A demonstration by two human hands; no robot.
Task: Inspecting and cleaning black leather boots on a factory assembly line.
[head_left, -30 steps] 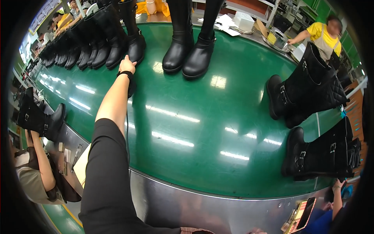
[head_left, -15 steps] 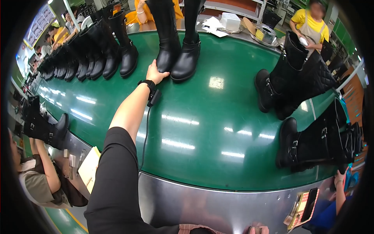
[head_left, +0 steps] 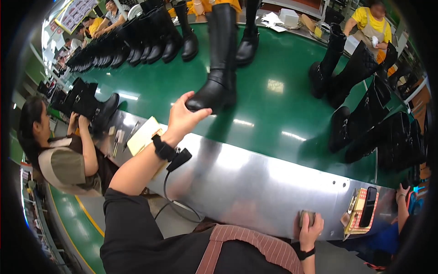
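A tall black leather boot (head_left: 218, 75) is gripped at its toe by my left hand (head_left: 183, 116), thumb on one side and fingers on the other. It is tilted, over the near part of the green conveyor belt (head_left: 269, 118). Its mate, another tall black boot (head_left: 247, 44), stands behind it on the belt, partly hidden. At the steel table's near edge my right hand (head_left: 311, 228) is closed around a small brownish-grey block (head_left: 307, 218), whose kind I cannot make out.
A long row of black boots (head_left: 137, 45) stands at the far left; buckled boots (head_left: 349, 121) are at the right. On the steel ledge (head_left: 255, 182) lie a phone (head_left: 368, 206) and yellow paper (head_left: 145, 134). Co-workers (head_left: 68, 150) work at left, right and across the belt.
My left hand has drawn one boot of the pair nearer, away from its mate. My right hand with the block has come further into view.
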